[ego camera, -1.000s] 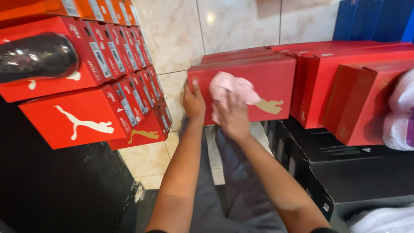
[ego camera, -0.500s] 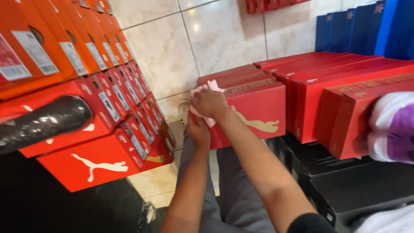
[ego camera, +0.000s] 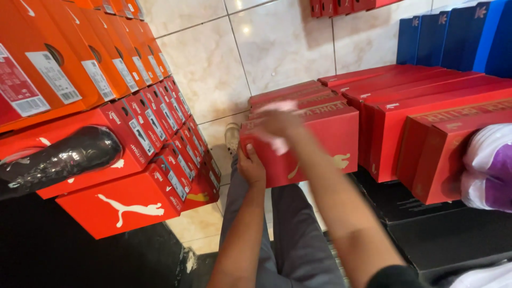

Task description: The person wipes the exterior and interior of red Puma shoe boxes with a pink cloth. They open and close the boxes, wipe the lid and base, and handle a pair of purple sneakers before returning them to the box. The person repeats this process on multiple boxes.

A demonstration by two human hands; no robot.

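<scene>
A red shoe box (ego camera: 314, 144) lies on its side in front of me, at the end of a row of similar red boxes. My left hand (ego camera: 250, 166) grips its lower left corner. My right hand (ego camera: 277, 124), blurred with motion, presses a pale pink cloth (ego camera: 278, 144) against the box's upper left part; the cloth shows only at the hand's edges.
Stacks of red and orange shoe boxes (ego camera: 133, 138) line the left side, with a black wrapped shoe (ego camera: 58, 160) on them. More red boxes (ego camera: 426, 122) and blue boxes (ego camera: 458, 37) stand at right, above black boxes (ego camera: 442, 229). A white and purple shoe (ego camera: 490, 168) shows at right. The floor is tiled.
The view has drifted slightly. My right hand with the pink cloth has slid from the front face up and left to the box's top corner. My left hand has dropped to the lower left corner.
</scene>
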